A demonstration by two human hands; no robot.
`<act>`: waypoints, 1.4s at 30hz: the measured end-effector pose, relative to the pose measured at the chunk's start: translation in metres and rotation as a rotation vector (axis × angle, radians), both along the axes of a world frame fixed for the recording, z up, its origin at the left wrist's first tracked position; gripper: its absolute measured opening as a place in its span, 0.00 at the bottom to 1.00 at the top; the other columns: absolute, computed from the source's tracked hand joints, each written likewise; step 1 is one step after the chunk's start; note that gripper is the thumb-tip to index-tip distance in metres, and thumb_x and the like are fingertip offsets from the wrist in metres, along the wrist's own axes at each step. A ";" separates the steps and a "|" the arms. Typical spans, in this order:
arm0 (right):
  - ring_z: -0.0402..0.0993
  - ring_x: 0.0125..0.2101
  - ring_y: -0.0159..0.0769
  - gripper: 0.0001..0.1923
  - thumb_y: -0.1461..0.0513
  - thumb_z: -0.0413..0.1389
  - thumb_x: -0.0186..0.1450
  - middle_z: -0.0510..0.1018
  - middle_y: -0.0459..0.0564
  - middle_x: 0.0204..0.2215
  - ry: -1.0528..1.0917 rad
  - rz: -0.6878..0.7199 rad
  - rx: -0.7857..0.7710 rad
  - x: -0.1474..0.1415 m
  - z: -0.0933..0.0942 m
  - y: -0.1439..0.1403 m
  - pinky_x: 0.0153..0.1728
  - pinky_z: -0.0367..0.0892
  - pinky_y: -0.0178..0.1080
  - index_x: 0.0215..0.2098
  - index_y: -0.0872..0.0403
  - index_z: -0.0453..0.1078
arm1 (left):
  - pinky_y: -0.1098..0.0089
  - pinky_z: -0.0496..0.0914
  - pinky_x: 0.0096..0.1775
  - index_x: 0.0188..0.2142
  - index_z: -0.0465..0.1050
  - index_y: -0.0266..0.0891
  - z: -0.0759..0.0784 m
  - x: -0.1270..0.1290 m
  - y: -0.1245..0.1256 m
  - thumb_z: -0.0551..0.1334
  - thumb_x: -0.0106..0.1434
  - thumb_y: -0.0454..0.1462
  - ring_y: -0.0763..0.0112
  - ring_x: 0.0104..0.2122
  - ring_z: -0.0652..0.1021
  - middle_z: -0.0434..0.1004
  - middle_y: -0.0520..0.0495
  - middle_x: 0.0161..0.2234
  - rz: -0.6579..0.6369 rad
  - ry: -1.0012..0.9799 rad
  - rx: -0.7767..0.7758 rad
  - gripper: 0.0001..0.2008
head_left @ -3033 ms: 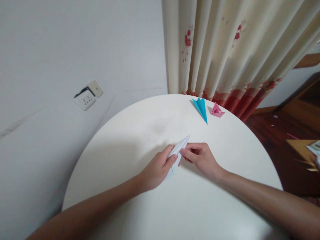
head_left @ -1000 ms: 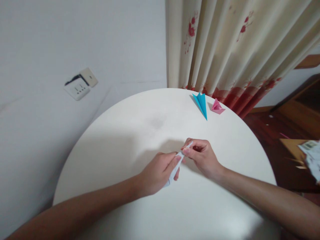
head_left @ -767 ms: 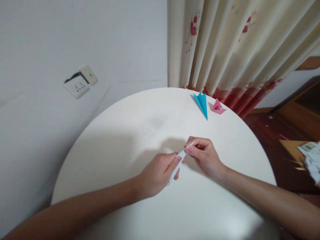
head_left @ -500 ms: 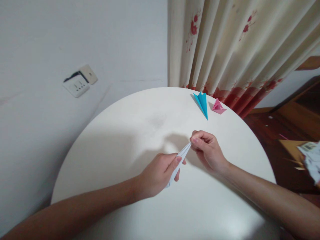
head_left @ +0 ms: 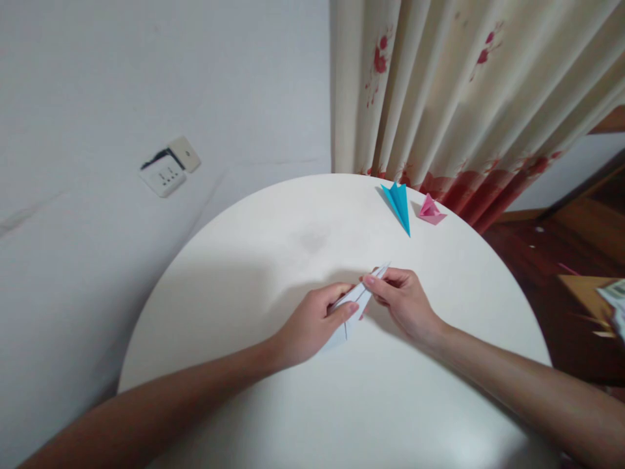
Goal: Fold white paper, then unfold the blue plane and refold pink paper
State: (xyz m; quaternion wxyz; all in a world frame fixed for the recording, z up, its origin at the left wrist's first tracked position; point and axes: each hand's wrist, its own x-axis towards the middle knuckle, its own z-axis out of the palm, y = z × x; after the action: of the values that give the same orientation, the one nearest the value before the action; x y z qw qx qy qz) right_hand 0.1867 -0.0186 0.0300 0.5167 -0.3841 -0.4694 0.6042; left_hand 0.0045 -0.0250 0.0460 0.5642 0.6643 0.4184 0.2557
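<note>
A narrow, pointed piece of folded white paper lies low over the middle of a round white table. My left hand pinches its near half between thumb and fingers. My right hand pinches its far half, just behind the tip that points up and to the right. Both hands touch each other around the paper, and part of the fold is hidden under the fingers.
A blue folded paper shape and a small pink one lie at the table's far right edge. A cream curtain with red flowers hangs behind. A wall socket sits on the white wall at left. Wooden floor and furniture lie at right.
My right hand had slid along the white paper toward its tip and lifted it; now the paper is lowered and flatter, and the right hand grips closer to the left hand.
</note>
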 end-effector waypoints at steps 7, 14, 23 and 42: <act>0.49 0.20 0.26 0.12 0.55 0.65 0.58 0.61 0.40 0.17 -0.004 -0.127 0.012 0.007 -0.007 0.007 0.22 0.44 0.35 0.27 0.57 0.76 | 0.74 0.63 0.28 0.37 0.78 0.34 -0.007 -0.005 0.006 0.56 0.67 0.50 0.71 0.28 0.74 0.79 0.47 0.31 0.053 0.058 -0.048 0.21; 0.50 0.19 0.25 0.15 0.53 0.65 0.57 0.65 0.42 0.16 -0.063 -0.053 -0.054 0.001 -0.001 0.004 0.20 0.45 0.34 0.28 0.58 0.77 | 0.70 0.68 0.31 0.43 0.77 0.30 -0.009 -0.004 0.010 0.59 0.64 0.53 0.65 0.29 0.79 0.82 0.38 0.35 0.036 -0.153 -0.306 0.25; 0.58 0.18 0.26 0.17 0.53 0.65 0.56 0.70 0.45 0.16 -0.076 0.034 -0.109 -0.007 0.003 0.000 0.19 0.51 0.34 0.24 0.60 0.75 | 0.72 0.69 0.33 0.40 0.77 0.32 -0.004 -0.007 0.016 0.58 0.65 0.52 0.67 0.31 0.79 0.82 0.40 0.35 -0.025 -0.187 -0.329 0.24; 0.50 0.20 0.25 0.14 0.54 0.66 0.57 0.67 0.42 0.18 0.061 -0.011 -0.089 -0.007 -0.012 -0.002 0.21 0.44 0.34 0.26 0.57 0.74 | 0.74 0.61 0.29 0.36 0.74 0.34 -0.008 -0.001 0.008 0.59 0.65 0.45 0.73 0.28 0.70 0.75 0.49 0.30 0.083 0.053 0.155 0.14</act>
State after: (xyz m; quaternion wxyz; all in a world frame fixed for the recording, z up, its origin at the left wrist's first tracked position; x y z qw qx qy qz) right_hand 0.1796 -0.0201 0.0178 0.5166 -0.3907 -0.4238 0.6332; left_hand 0.0037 -0.0168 0.0383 0.4888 0.6945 0.4393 0.2929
